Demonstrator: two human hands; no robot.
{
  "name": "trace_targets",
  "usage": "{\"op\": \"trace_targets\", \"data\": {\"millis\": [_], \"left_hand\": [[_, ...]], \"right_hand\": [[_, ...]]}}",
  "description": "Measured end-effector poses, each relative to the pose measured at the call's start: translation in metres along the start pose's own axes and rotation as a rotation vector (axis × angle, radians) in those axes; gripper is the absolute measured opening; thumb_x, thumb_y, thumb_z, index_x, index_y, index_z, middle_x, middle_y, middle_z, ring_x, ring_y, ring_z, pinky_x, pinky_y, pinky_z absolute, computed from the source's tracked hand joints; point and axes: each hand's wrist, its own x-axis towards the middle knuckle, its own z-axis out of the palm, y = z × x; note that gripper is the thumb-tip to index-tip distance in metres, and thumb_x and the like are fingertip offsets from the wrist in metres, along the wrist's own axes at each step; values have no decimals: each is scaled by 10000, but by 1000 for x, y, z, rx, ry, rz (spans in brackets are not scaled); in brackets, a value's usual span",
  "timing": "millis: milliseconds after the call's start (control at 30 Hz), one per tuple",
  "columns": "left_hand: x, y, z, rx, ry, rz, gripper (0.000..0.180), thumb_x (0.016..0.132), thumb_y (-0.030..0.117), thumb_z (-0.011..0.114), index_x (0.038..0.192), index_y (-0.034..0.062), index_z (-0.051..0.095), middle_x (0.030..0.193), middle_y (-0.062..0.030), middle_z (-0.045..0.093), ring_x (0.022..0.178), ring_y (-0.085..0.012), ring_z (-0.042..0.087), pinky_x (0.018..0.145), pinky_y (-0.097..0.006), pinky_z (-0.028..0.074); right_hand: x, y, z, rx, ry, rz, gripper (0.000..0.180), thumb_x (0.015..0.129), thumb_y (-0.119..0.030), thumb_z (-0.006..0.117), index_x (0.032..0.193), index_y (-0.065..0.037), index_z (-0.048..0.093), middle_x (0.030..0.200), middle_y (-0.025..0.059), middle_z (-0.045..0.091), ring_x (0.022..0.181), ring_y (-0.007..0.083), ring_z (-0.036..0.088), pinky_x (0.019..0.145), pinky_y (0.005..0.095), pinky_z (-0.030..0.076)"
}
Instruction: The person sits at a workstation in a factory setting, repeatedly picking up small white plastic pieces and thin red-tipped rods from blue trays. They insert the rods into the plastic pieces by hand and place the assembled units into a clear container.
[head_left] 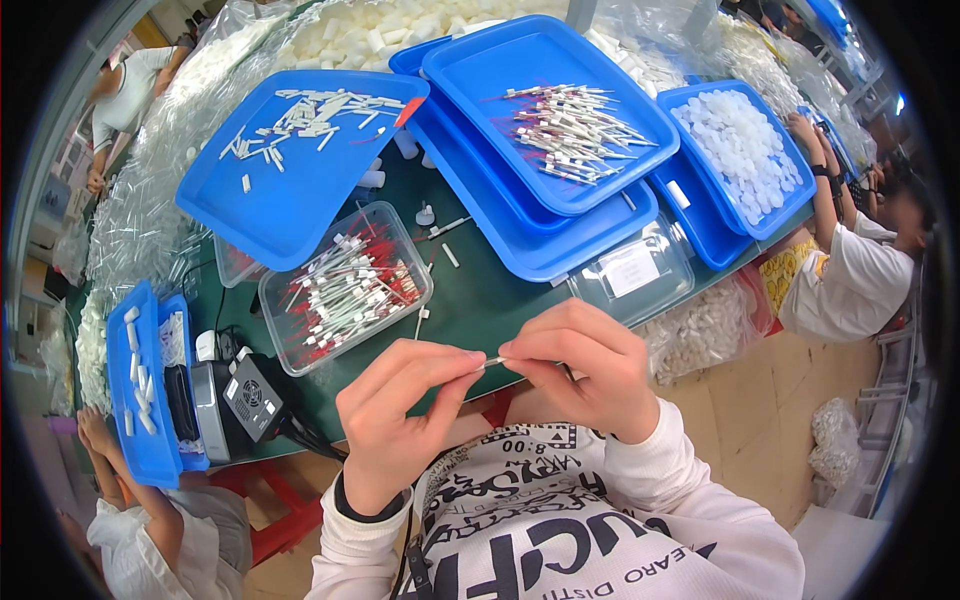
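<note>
My left hand [400, 410] and my right hand [583, 360] meet above the edge of the green table [480, 290]. Both pinch the ends of one thin white tube piece [491, 362] held level between the fingertips. Just beyond my left hand stands a clear plastic box [345, 285] filled with several white tubes with red tips. Farther off, a blue tray [550, 110] holds a pile of similar red-tipped pieces.
A blue tray [290, 150] with short white pieces lies at the back left, another blue tray [740, 150] with white caps at the right. A clear lidded box [635, 270], a small black device [245, 400], bags of white parts and other people sit around the table.
</note>
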Motion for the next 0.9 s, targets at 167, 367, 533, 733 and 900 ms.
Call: {"op": "trace_targets", "data": {"millis": [167, 367, 533, 733, 900], "left_hand": [[-2, 1, 0, 50, -9, 42, 207, 713, -95, 727, 889, 11, 710, 832, -98, 679, 681, -187, 655, 540, -257, 504], [-1, -2, 1, 81, 31, 130, 198, 703, -112, 719, 863, 1, 698, 835, -103, 680, 683, -199, 658, 543, -258, 512], [-2, -1, -3, 43, 18, 107, 204, 697, -114, 722, 864, 2, 699, 837, -105, 682, 690, -200, 662, 553, -258, 519], [-2, 0, -9, 9, -4, 34, 192, 709, -107, 721, 865, 3, 701, 839, -105, 686, 695, -194, 669, 563, -255, 524], [-1, -4, -11, -18, -29, 23, 184, 711, -99, 729, 861, 5, 701, 826, -106, 697, 702, -188, 676, 580, -259, 527]], "right_hand": [[-5, 7, 4, 83, 5, 44, 152, 733, -19, 761, 876, -44, 719, 791, 70, 672, 664, 195, 636, 560, 276, 490], [0, 4, -1, 94, -71, 193, 105, 766, -61, 760, 867, -46, 737, 751, 81, 698, 601, 187, 648, 553, 257, 502], [1, -3, 5, 279, -48, 342, 83, 790, -30, 730, 871, -28, 713, 767, 78, 688, 641, 203, 649, 573, 271, 501], [1, 0, 10, 115, -33, 80, 119, 781, -25, 733, 895, -25, 697, 822, 84, 687, 664, 213, 643, 587, 287, 502], [2, 4, 7, 134, -97, 58, 157, 768, -54, 754, 915, -31, 708, 830, 86, 690, 683, 209, 646, 594, 293, 504]]}}
